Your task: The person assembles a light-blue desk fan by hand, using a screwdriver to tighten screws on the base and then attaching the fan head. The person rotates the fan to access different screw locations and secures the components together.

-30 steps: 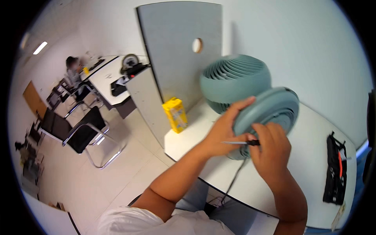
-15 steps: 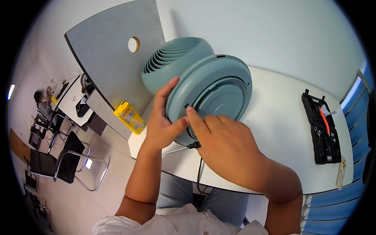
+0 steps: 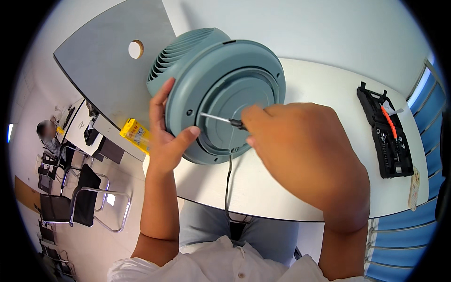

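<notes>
A grey-green fan is tipped over on the table, its round underside toward me. My left hand grips the left rim of its base, the thumb on the underside and the fingers round the edge. In my right hand is a screwdriver with a thin metal shaft and a dark handle, mostly hidden in the fist. Its tip points left, close to a dark screw hole in the base; whether it touches the base I cannot tell. A black cord hangs from the base over the table's front edge.
A yellow carton stands left of the fan by a grey partition. On the right of the white table lies an open black tool case. Chairs and a seated person are to the left.
My right hand has drawn back from the screw hole, where its index finger was, and the screwdriver's shaft now points toward the hole. The fan's base faces me more squarely.
</notes>
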### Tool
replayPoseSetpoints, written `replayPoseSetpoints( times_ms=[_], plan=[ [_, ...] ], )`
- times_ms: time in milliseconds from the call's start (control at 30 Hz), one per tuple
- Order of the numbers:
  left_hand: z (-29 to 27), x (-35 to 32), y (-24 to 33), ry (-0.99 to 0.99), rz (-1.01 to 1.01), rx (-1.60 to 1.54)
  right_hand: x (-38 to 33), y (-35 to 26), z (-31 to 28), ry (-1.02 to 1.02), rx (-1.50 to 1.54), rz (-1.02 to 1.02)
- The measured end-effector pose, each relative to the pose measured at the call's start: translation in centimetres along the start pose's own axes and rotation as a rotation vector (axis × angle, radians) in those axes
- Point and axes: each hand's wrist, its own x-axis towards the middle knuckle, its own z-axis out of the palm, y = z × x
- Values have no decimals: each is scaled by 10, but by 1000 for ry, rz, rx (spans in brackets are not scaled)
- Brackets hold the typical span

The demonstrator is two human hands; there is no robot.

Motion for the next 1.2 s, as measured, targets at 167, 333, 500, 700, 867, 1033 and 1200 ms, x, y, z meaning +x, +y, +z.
replayPoseSetpoints(
  times_ms=[167, 333, 500, 700, 867, 1033, 1200],
  plan=[
    [6, -1, 1, 62, -16, 9, 1, -2, 8, -20, -7, -61],
    [7, -1, -6, 91, -23, 31, -4, 0, 12, 60, -73, -113],
    [5, -3, -2, 135, -54, 50, -4, 11, 14, 107, -120, -237],
    [9, 2, 2, 71, 5, 49, -6, 18, 8, 197, -60, -244],
    [14, 1, 4, 132, -36, 59, -8, 18, 10, 255, -2, -252],
    [16, 1, 1, 144, -40, 1, -6, 16, 7, 291, 19, -249],
    [16, 4, 1, 111, -53, -13, -8, 16, 8, 304, 19, -247]
  ],
)
